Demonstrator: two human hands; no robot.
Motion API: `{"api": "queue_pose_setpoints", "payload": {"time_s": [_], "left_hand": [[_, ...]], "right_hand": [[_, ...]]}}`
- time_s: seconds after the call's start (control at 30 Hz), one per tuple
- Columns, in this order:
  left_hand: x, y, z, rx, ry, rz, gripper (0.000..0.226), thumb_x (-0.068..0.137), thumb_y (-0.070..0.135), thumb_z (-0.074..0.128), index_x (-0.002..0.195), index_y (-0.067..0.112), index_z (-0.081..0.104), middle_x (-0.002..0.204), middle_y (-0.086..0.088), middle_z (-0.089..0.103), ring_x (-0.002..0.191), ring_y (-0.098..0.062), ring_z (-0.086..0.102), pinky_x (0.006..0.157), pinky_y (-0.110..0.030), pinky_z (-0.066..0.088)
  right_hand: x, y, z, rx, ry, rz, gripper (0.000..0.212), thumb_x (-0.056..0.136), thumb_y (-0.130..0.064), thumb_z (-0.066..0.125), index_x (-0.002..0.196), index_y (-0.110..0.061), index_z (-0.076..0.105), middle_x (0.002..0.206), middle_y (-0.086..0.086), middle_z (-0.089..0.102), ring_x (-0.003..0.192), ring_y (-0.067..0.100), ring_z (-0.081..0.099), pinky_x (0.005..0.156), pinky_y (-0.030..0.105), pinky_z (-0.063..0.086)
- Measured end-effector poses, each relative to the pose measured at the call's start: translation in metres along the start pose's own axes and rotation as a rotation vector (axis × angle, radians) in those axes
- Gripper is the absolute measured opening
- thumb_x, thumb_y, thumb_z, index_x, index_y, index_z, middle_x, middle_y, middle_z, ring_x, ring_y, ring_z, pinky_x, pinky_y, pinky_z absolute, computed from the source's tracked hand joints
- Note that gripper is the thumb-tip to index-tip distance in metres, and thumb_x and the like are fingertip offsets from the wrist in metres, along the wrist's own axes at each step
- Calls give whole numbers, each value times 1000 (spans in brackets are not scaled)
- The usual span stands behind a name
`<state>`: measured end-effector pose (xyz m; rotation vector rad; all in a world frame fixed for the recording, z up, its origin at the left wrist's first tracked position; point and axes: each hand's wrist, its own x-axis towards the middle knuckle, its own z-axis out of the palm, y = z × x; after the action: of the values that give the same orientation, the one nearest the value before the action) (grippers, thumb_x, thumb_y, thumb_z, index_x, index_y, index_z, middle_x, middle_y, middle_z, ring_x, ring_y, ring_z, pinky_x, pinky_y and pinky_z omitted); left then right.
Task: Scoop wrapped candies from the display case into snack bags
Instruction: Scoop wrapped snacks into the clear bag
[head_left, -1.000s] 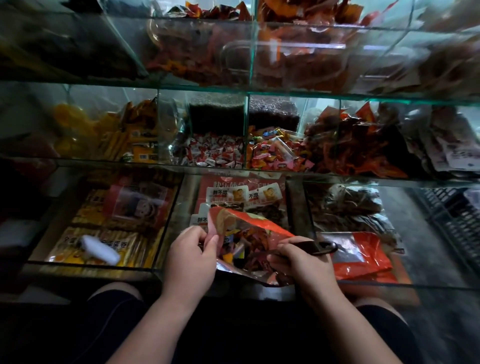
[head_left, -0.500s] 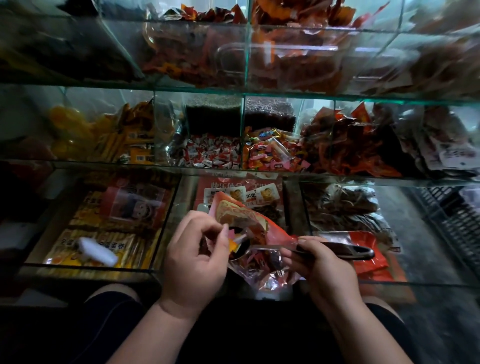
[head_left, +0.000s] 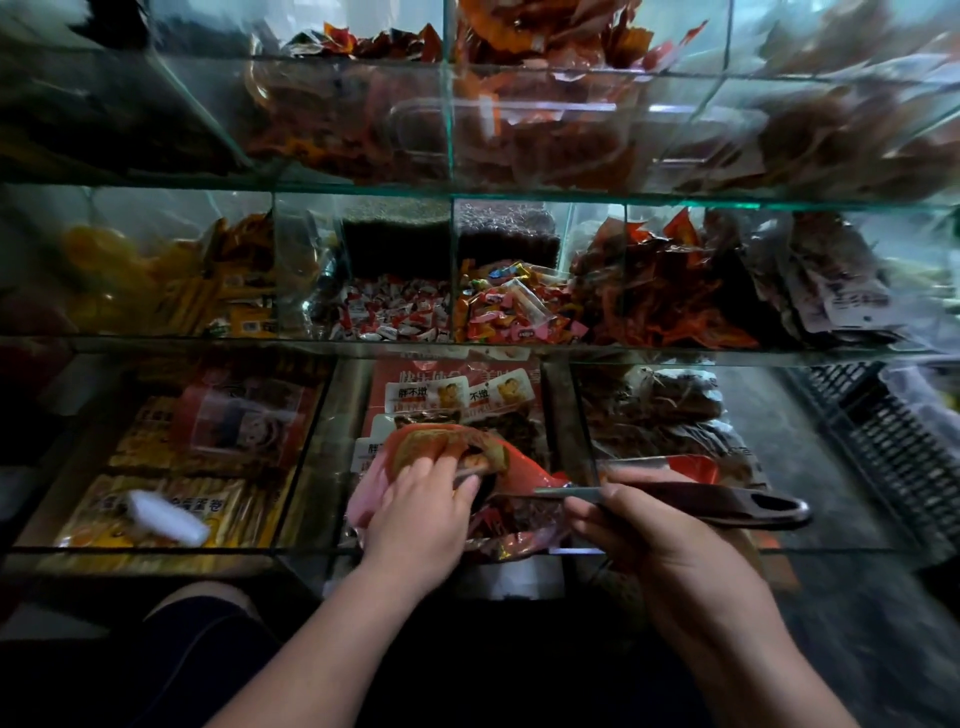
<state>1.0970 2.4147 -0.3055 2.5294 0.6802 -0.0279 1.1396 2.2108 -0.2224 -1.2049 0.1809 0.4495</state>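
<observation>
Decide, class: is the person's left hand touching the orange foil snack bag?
Touching. The head view shows the left hand resting on the orange foil snack bag, its fingers pressed at the bag's opening with no gap.

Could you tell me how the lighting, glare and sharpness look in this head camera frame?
Head view: dim overall, the lower edge nearly black; the red-and-white wrapped candies in the middle glass shelf are the best lit. Pale reflections streak the upper glass display case panes, and wide-angle bending curves the shelf edges. The left hand on the orange snack bag and the right hand holding the dark metal scoop are slightly soft.
</observation>
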Motion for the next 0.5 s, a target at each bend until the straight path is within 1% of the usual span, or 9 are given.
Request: {"api": "queue_pose_setpoints", "payload": {"time_s": [0.07,0.1,0.13,0.2,0.23,0.3,0.37,0.4,0.5], "left_hand": [[-4,-3,4,-47,62,37,36,102,54,31,118,30,53,110,7,50,118,-21,49,98,-43,44],[-7,-4,5,-78,110,57,38,102,55,31,120,31,55,114,9,50,121,-20,48,100,-43,43],[-11,-4,4,-114,168,77,44,101,56,31,126,32,57,124,9,52,128,-21,46,106,-43,40],[-18,-2,-1,-202,329,139,56,102,57,31,135,23,60,141,3,52,138,-20,41,115,-43,33],[-19,0,-6,-221,420,191,55,103,55,33,132,19,63,141,1,54,137,-20,44,115,-45,34],[-14,5,-17,-234,560,296,45,104,45,41,124,14,69,132,-1,61,130,-21,50,110,-51,40],[0,15,-30,-245,633,372,38,104,34,47,119,8,71,124,-5,64,123,-22,54,106,-50,42],[10,21,-38,-234,654,395,36,104,29,48,118,6,72,122,-7,65,121,-23,55,105,-48,42],[45,44,-64,-169,625,408,33,104,26,51,123,6,69,126,-9,64,122,-26,53,107,-45,39]], "right_hand": [[-9,-3,1,-12,-14,-22,28,65,-1,79,91,-2,69,86,32,73,85,43,76,65,31,63],[-14,-5,2,-16,-26,-38,27,61,-5,79,87,-5,71,85,31,73,84,43,76,64,31,62],[-18,-8,4,-12,-45,-56,22,62,-6,78,82,-8,73,84,31,74,83,43,76,64,30,62],[-27,-16,5,1,-90,-95,15,62,-6,77,76,-12,76,83,31,74,82,42,77,63,29,62],[-30,-20,6,8,-105,-107,15,61,-6,77,76,-11,76,84,32,74,82,42,77,63,29,62],[-34,-28,9,37,-122,-121,17,59,-5,76,76,-9,75,83,33,73,79,41,77,61,29,61],[-33,-35,15,71,-122,-146,15,63,-4,74,75,-13,75,81,31,74,77,38,78,58,28,61],[-31,-38,19,93,-112,-159,14,67,-2,73,76,-13,75,80,30,74,77,37,78,60,28,61],[-16,-47,32,183,-53,-192,14,84,7,65,90,-6,66,74,18,75,80,33,78,66,27,62]]}}
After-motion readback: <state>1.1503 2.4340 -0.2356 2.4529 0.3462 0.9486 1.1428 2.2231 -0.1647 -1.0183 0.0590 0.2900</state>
